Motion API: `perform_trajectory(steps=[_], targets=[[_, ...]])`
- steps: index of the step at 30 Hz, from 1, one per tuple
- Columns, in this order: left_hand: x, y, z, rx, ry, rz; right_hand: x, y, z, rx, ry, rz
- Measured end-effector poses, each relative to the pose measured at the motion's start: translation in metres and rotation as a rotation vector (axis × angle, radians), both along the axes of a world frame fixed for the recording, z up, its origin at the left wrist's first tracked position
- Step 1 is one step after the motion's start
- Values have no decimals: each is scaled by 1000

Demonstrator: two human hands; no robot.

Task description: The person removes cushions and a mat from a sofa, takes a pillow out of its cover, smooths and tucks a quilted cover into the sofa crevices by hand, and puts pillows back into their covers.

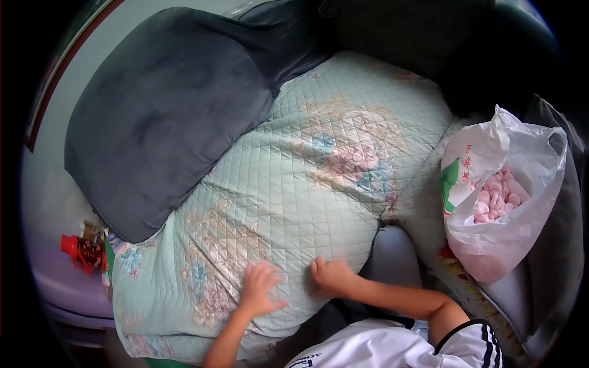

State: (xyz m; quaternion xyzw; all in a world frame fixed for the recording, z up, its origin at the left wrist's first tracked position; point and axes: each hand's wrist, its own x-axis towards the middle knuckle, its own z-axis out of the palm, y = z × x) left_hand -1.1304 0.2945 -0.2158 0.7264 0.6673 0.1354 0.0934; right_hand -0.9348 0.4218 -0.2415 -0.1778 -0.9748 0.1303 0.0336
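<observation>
Partly blurred: left hand, fingers spread over quilt; right hand curled, cannot tell if gripping.

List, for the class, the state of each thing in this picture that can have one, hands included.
Quilt: spread out, wrinkled in places.
Dark cushion: lying partly over the quilt, slightly creased.
Plastic bag: open at the top, partly filled.
Pink pieces: loose, heaped inside the bag.
Left hand: open, spread.
Right hand: curled, blurred; whether it grips anything is unclear.
</observation>
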Motion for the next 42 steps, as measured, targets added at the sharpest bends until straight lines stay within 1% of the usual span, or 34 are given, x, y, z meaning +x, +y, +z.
perform_trajectory(steps=[1,3,4,5,7,8,10,11,13,17,19,20,21,22,23,25,26,27,30,31,33,35,36,37,38,39,40,42], targets=[[7,-4,-4,1,-3,5,0,-9,-8,1,-3,5],[18,-15,-15,-28,22,-86,-3,-24,-30,181,13,-11],[19,-19,-18,19,46,-92,-3,-27,-36,298,66,-31],[20,-21,-21,21,40,-88,0,-32,-42,299,61,-26],[22,-27,-28,85,92,-103,4,-42,-51,244,189,42],[24,-29,-29,88,90,-97,5,-43,-54,246,188,49],[29,-30,-29,138,106,-115,7,-40,-55,213,279,104],[29,-32,-27,144,108,-111,9,-37,-53,220,281,108],[29,-39,-20,201,163,-153,12,-34,-47,196,206,217],[24,-46,-8,231,139,-227,14,-37,-29,118,241,212],[23,-50,-7,231,74,-278,14,-36,-23,76,276,18],[26,-51,-6,228,33,-252,13,-36,-30,75,273,16],[28,-52,-10,225,27,-254,12,-35,-44,142,271,176],[28,-54,-16,207,-14,-224,11,-34,-46,208,270,333],[27,-55,-21,191,-54,-198,14,-32,-47,207,268,325],[30,-60,-21,183,-78,-213,15,-17,-46,-64,262,593],[30,-62,-22,168,-103,-216,14,-19,-48,-137,323,600],[28,-62,-27,170,-101,-223,12,-17,-51,-132,325,594],[22,-56,-31,-1,-222,-152,-1,-14,-55,-326,284,610],[19,-53,-29,-3,-224,-145,-5,-11,-51,-331,283,616],[10,-49,-27,-153,-467,18,-12,-10,-43,-393,169,626],[-3,-39,-23,-128,-395,238,-20,-11,-33,-428,126,617],[-12,-30,-17,-67,-284,407,-26,-10,-30,-458,94,605],[-36,-20,-20,70,-79,433,-30,-8,-32,-454,71,669],[-60,-15,-19,20,228,510,-33,-8,-36,-476,62,644],[-89,-11,-29,101,333,637,-35,-9,-40,-500,54,623],[-108,-6,-30,163,403,776,-36,-10,-41,-502,34,699],[-149,-16,-63,163,186,916,-37,-7,-41,-528,63,620]])
